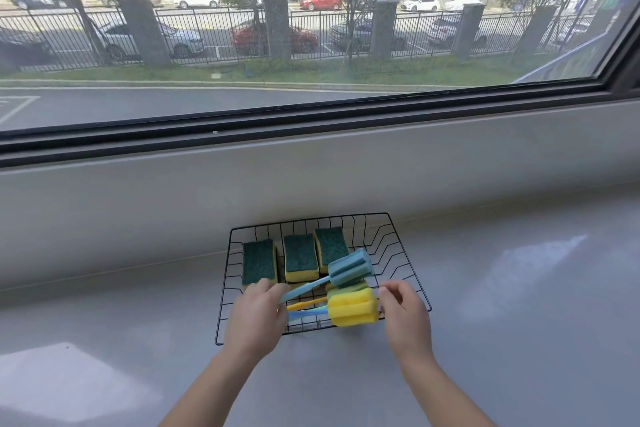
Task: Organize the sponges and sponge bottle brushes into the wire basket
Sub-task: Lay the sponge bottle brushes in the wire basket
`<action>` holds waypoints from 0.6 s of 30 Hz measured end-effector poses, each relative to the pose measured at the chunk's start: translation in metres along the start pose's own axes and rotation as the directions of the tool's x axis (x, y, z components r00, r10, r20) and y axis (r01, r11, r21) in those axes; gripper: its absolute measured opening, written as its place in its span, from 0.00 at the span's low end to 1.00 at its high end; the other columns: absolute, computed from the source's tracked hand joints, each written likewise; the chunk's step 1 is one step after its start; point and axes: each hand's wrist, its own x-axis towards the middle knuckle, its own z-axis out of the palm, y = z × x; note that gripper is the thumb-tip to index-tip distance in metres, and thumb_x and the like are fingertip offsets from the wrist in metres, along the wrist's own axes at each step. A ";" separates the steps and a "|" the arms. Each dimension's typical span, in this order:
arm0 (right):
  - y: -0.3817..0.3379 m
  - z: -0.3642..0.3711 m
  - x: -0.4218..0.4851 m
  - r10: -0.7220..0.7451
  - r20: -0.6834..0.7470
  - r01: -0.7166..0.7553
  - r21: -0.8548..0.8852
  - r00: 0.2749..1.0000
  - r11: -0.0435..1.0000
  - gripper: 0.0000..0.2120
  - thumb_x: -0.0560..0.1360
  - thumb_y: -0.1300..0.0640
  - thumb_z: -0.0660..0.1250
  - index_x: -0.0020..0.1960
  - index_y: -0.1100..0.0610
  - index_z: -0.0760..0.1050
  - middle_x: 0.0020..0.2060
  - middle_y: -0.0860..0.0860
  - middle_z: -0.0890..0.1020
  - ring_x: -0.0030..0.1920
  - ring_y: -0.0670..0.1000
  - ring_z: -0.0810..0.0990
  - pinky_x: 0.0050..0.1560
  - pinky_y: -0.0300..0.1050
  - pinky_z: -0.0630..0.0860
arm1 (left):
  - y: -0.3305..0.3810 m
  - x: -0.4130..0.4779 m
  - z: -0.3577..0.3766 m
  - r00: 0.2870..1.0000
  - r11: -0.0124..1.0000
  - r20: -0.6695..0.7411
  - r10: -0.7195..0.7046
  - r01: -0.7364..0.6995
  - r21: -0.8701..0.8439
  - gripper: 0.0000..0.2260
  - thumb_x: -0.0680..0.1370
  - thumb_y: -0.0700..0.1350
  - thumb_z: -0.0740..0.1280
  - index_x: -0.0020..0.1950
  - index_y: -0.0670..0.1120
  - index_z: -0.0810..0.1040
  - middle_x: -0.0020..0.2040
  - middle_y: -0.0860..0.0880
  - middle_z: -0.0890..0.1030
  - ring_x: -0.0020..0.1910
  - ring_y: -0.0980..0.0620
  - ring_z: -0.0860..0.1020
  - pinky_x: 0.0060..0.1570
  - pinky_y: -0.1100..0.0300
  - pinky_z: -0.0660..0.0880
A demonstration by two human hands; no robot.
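Left hand [256, 317]: grips blue brush [349, 269] handle to lay it in basket [223, 288].
Right hand [407, 315]: beside yellow brush [353, 310] head; grip unclear.

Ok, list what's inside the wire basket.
Three sponges line the back. In front, a blue brush sits over a yellow brush; a greenish head shows between them, mostly covered. The left hand hides the handle ends.

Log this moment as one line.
left hand: grips blue brush by handle | right hand: beside yellow brush, contact unclear | wire basket: three sponges in back row
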 end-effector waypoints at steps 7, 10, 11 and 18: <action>-0.028 -0.002 0.007 -0.204 0.061 0.210 -0.150 0.977 0.966 0.02 0.78 0.56 0.67 0.48 0.51 0.78 0.45 0.48 0.82 0.47 0.47 0.79 0.47 0.46 0.75 | -0.003 -0.005 -0.017 0.998 0.995 -0.050 -0.038 0.042 0.093 0.14 0.78 0.53 0.62 0.64 0.55 0.73 0.52 0.54 0.73 0.51 0.50 0.72 0.47 0.57 0.68; -0.036 -0.001 0.009 -0.248 0.084 0.259 -0.167 0.965 0.951 0.02 0.77 0.58 0.69 0.48 0.51 0.78 0.44 0.48 0.81 0.45 0.45 0.79 0.45 0.43 0.74 | -0.008 -0.006 -0.022 0.997 0.994 -0.050 -0.059 0.064 0.090 0.15 0.78 0.53 0.62 0.63 0.55 0.74 0.52 0.53 0.73 0.53 0.49 0.72 0.47 0.55 0.68; -0.039 -0.001 0.010 -0.263 0.093 0.276 -0.181 0.960 0.944 0.02 0.77 0.58 0.69 0.47 0.51 0.78 0.44 0.47 0.81 0.45 0.44 0.79 0.44 0.41 0.74 | -0.010 -0.006 -0.023 0.997 0.993 -0.050 -0.066 0.070 0.094 0.15 0.78 0.53 0.62 0.64 0.55 0.73 0.52 0.53 0.74 0.53 0.49 0.72 0.47 0.55 0.69; -0.058 0.014 0.026 -0.365 0.195 0.407 -0.270 0.910 0.872 0.04 0.76 0.57 0.68 0.50 0.50 0.78 0.44 0.45 0.80 0.46 0.44 0.77 0.44 0.40 0.73 | -0.025 0.001 -0.028 0.994 0.988 -0.049 -0.098 0.103 0.113 0.19 0.78 0.52 0.62 0.68 0.54 0.71 0.56 0.51 0.75 0.57 0.48 0.72 0.52 0.54 0.71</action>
